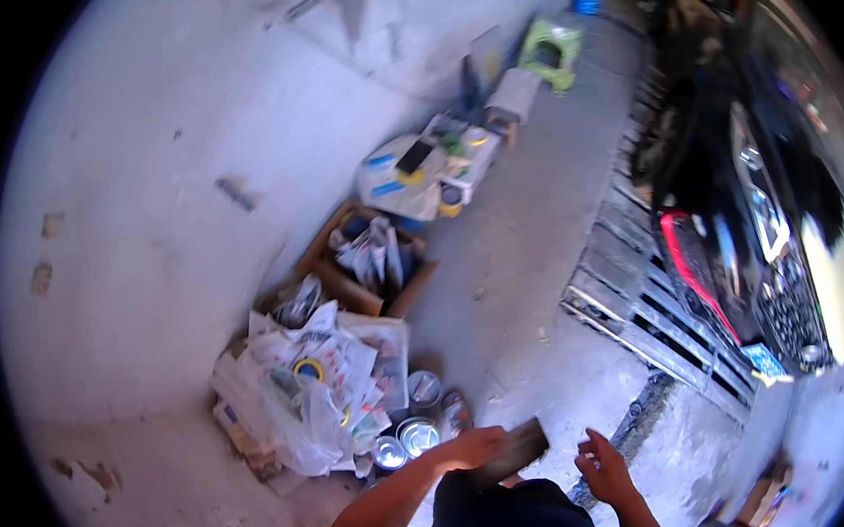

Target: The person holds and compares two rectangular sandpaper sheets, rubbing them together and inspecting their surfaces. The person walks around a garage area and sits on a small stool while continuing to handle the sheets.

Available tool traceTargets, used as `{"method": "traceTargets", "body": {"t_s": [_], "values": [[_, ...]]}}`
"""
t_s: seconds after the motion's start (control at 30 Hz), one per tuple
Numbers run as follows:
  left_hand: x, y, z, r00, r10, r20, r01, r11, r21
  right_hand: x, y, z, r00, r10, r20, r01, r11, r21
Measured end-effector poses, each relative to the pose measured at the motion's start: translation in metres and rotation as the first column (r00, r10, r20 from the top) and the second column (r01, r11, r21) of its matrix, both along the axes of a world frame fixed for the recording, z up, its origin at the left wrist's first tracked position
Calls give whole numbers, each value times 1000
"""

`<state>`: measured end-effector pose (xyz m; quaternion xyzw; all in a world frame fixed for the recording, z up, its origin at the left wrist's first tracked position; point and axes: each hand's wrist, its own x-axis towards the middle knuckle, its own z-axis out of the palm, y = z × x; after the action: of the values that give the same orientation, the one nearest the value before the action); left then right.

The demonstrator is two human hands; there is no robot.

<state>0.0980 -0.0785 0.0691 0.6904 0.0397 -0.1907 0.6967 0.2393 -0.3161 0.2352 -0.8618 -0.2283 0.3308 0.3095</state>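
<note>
At the bottom centre of the head view, my left hand [479,445] is closed on a dark grey-brown flat rectangular piece [522,450], held tilted just above my dark-clothed body; I cannot make out what it is. A short way to its right, my right hand [597,460] is raised with fingers apart and slightly curled, touching nothing. Beyond my left hand, several metal cans [419,438] stand on the floor beside a heap of paper and plastic bags [301,421].
A cardboard box of papers [346,287] and a cluttered round board [388,193] line the left wall, with a green stool [559,45] farther back. At the right, a dark car front [739,225] rests by grey slatted pallets [604,276]. Concrete floor [493,288] runs between them.
</note>
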Motion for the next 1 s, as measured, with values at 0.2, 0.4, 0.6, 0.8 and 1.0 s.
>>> {"method": "traceTargets", "body": {"t_s": [0.2,0.4,0.6,0.8,1.0], "values": [[95,-98,152,902,-419,108,373,879,296,8,-90,0,870,-277,-407,384,899,209],[123,-186,205,920,-284,-271,212,940,-267,-19,-198,25,641,-462,-613,756,519,399],[114,-258,199,959,-212,-189,-36,570,-821,-34,-263,44,444,-272,-853,846,-187,500],[123,-316,214,993,-113,22,110,871,-478,-63,-259,55,449,-348,-823,796,-263,546],[124,-300,205,991,-127,51,137,945,-296,-98,-220,50,285,-601,-747,901,-97,422]]}}
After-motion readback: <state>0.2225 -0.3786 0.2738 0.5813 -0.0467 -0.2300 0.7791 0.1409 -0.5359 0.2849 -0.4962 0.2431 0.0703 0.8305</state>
